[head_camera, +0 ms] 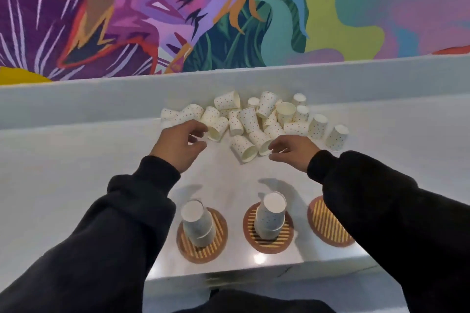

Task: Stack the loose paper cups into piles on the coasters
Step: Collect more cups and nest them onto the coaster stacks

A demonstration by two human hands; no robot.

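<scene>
Both hands are reaching into the heap of loose paper cups [256,119] at the far side of the counter [76,173]. The left hand [181,143] is hanging open beside a tipped cup [217,129], gripping nothing; the right hand [292,151] is curling loosely at another cup [264,143], not clamped yet, I think. Two short piles are sitting on the near coasters [202,234] [268,227], while the right coaster [328,223] is showing no pile. Best bet: pinch lightly by the rim, flip mouth-down, drop straight on.
</scene>
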